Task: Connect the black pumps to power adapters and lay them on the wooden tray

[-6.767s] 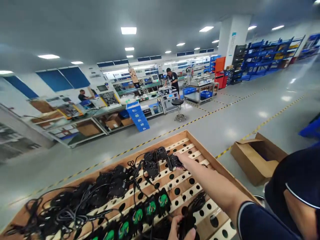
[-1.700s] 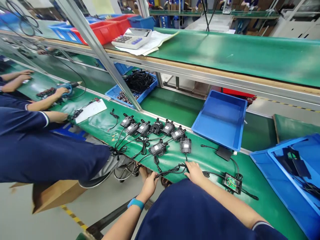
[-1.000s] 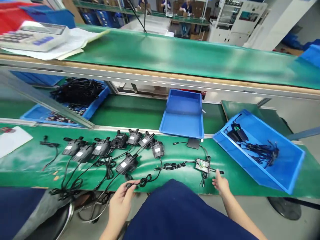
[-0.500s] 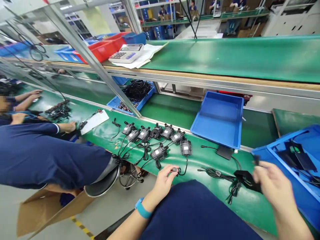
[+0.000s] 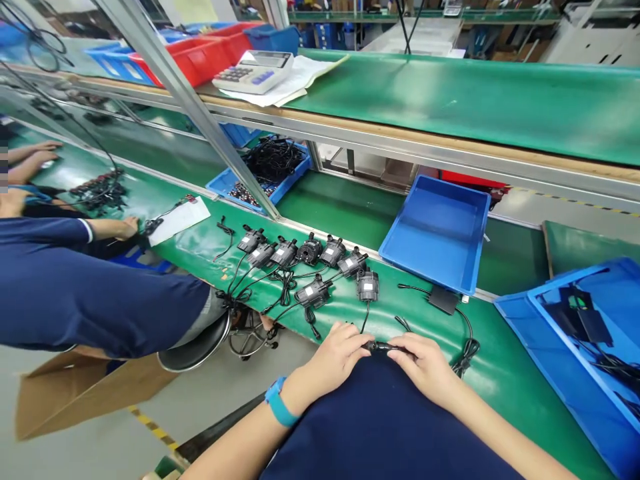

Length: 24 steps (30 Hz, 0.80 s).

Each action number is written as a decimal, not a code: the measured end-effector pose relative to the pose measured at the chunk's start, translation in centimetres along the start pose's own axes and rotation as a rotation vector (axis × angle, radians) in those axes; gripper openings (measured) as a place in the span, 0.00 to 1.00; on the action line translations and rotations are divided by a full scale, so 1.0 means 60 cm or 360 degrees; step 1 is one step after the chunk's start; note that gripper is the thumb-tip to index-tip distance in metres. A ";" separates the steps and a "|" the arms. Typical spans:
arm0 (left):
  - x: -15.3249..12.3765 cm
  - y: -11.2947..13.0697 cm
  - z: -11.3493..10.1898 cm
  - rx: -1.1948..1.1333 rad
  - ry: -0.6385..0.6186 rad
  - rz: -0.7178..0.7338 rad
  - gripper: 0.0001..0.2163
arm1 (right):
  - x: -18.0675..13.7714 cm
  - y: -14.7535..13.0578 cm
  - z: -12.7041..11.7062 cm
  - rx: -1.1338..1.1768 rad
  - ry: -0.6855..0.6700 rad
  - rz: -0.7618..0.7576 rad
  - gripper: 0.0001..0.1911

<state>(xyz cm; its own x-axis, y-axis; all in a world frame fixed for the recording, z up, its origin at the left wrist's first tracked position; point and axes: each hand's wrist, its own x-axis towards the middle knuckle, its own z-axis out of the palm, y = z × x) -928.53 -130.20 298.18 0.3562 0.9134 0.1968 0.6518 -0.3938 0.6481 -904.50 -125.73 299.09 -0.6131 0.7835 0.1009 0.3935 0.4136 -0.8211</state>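
Observation:
My left hand (image 5: 345, 350) pinches a black cable connector (image 5: 371, 345) at the end of a cord from a small black pump (image 5: 367, 287). My right hand (image 5: 425, 363) grips a second black cable plug (image 5: 393, 347), end to end with the first. Whether the two are fully joined I cannot tell. Beyond my hands stand several more black pumps (image 5: 314, 291) with white labels and coiled cords. To the right, a flat black power adapter (image 5: 443, 300) lies on the green bench mat with its cable (image 5: 467, 353) bundled near my right forearm.
An angled blue bin (image 5: 543, 320) at right holds black adapters and cords. Behind the pumps sits a blue tray (image 5: 433, 227); farther left, another blue tray (image 5: 287, 190) contains cables and small parts. A calculator (image 5: 255, 72) rests on the upper shelf. A seated co-worker (image 5: 100, 287) is at left.
My right hand has come left from beside the blue bin to meet my left hand, bringing a plug. My left hand has turned its connector toward it. The view has shifted slightly.

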 end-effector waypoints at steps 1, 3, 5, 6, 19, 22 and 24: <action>0.000 0.001 -0.001 0.0021 -0.0040 -0.0010 0.15 | -0.003 0.004 0.002 -0.0031 0.0017 -0.0015 0.10; 0.001 0.002 -0.002 0.0026 -0.0131 -0.0042 0.15 | -0.007 0.009 0.006 -0.0119 0.0065 -0.0094 0.10; 0.002 0.005 -0.005 -0.0005 -0.0234 -0.0071 0.15 | -0.011 0.010 0.007 -0.0240 0.0112 -0.0204 0.10; 0.004 0.007 -0.007 -0.0020 -0.0282 -0.0078 0.15 | -0.013 0.009 0.007 -0.0307 0.0120 -0.0257 0.10; 0.032 0.023 -0.007 -0.0164 -0.0550 -0.0005 0.11 | -0.034 0.024 0.010 -0.0575 0.0148 -0.0604 0.09; 0.033 0.019 0.003 -0.0124 -0.0529 -0.0006 0.10 | -0.037 0.031 0.013 -0.0502 0.0182 -0.0617 0.09; 0.034 0.014 0.008 -0.0155 -0.0532 -0.0016 0.09 | -0.036 0.034 0.015 -0.0450 0.0184 -0.0594 0.08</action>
<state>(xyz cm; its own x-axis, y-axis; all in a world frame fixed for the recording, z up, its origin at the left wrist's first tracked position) -926.94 -128.70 298.78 0.5601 0.8268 -0.0514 0.5951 -0.3584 0.7193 -902.98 -126.98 296.72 -0.6738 0.5975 0.4347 0.3418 0.7736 -0.5335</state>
